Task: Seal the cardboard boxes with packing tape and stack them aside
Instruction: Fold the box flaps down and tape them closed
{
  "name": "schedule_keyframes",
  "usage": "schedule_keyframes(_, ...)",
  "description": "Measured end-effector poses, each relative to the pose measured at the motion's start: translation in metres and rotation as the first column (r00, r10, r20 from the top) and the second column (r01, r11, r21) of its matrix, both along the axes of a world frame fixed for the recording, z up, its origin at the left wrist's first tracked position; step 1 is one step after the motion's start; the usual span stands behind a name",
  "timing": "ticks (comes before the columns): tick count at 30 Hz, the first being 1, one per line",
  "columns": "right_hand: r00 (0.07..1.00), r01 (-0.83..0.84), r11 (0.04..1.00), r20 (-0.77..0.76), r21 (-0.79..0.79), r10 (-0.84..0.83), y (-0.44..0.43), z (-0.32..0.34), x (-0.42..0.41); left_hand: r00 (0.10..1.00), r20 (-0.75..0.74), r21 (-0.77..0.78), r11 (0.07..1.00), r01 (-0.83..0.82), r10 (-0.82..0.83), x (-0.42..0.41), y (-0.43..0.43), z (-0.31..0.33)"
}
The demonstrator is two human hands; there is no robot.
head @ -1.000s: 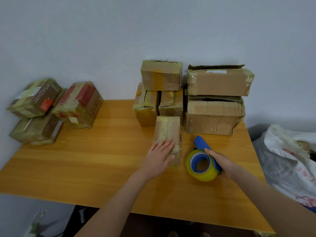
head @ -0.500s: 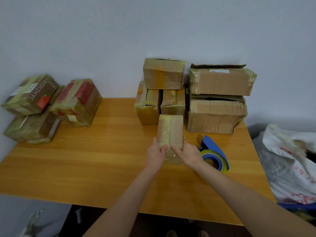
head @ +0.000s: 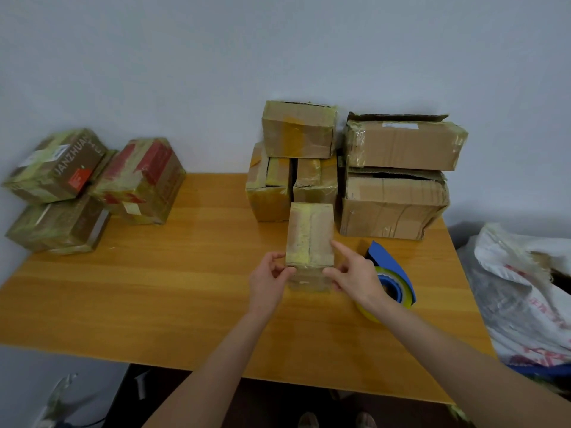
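Note:
A small cardboard box [head: 310,233] wrapped in yellowish tape lies lengthwise in the middle of the wooden table [head: 154,288]. My left hand [head: 268,280] pinches its near left corner with curled fingers. My right hand [head: 355,273] holds the near right corner, thumb on the end face and index finger stretched along the side. The blue tape dispenser [head: 392,282] with its yellow roll lies on the table just right of my right hand, partly hidden by my wrist.
Behind the small box stand several taped boxes in a pile [head: 298,131], with two bigger boxes [head: 401,143] stacked to the right. Three more boxes [head: 139,177] sit at the table's far left. A white plastic sack [head: 525,288] lies off the right edge.
My right hand has let go of the tape dispenser and come to the box's near end. My left hand slid from flat on top to the near left corner.

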State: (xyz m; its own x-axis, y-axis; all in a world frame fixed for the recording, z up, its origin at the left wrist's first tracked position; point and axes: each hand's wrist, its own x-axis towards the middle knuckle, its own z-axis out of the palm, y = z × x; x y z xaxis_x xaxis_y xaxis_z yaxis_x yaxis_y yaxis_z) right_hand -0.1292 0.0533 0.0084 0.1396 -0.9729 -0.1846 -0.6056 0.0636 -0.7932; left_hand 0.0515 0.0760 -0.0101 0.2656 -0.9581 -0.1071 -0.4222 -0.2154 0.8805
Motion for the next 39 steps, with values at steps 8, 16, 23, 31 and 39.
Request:
schedule_keyframes(8, 0.858, -0.137, 0.983, -0.510, -0.120, 0.057, -0.007, 0.004, 0.000, 0.918, 0.377, 0.062, 0.992, 0.106, -0.122, -0.002, -0.008, 0.005)
schedule_keyframes(16, 0.860, -0.183, 0.977, -0.499, -0.108, 0.106, -0.020, -0.002, 0.011, 0.902, 0.376, 0.048, 0.977, 0.210, -0.212, -0.002, -0.026, 0.003)
schedule_keyframes(23, 0.919, -0.185, 0.979, -0.367, -0.087, 0.141, -0.024, -0.002, 0.001, 0.927, 0.253, 0.034, 0.960, 0.279, -0.278, 0.011, -0.029, -0.003)
schedule_keyframes(31, 0.937, -0.195, 0.979, -0.306, -0.052, 0.170, -0.026, -0.005, -0.001, 0.892, 0.305, 0.071, 0.942, 0.327, -0.333, 0.012, -0.033, 0.000)
schedule_keyframes(39, 0.998, 0.060, 0.988, -0.016, 0.145, -0.058, -0.025, 0.012, -0.010, 0.989, 0.062, 0.208, 0.971, 0.119, -0.135, 0.021, -0.040, 0.014)
